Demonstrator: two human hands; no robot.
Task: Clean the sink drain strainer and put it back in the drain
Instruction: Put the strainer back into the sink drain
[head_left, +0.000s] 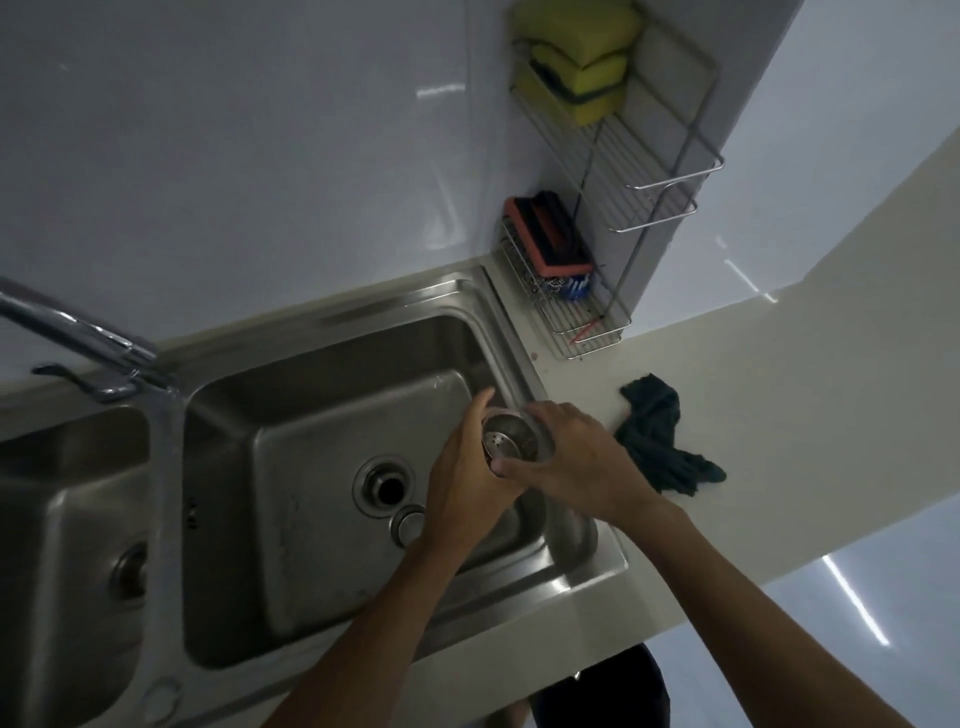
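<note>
A round steel drain strainer (511, 439) with a perforated basket is held over the right side of the right sink basin (311, 499). My left hand (465, 478) cups it from below and the left. My right hand (576, 462) grips its rim from the right, thumb across the front. The open drain hole (387, 488) lies bare in the basin floor, to the left of my hands. A small round metal stopper (410, 525) lies just beside the drain.
A tap (78, 332) reaches in from the left, between the two basins. A second basin (62, 545) is at far left. A dark cloth (665, 441) lies on the counter right of the sink. A wire rack (587, 208) holds sponges and a brush.
</note>
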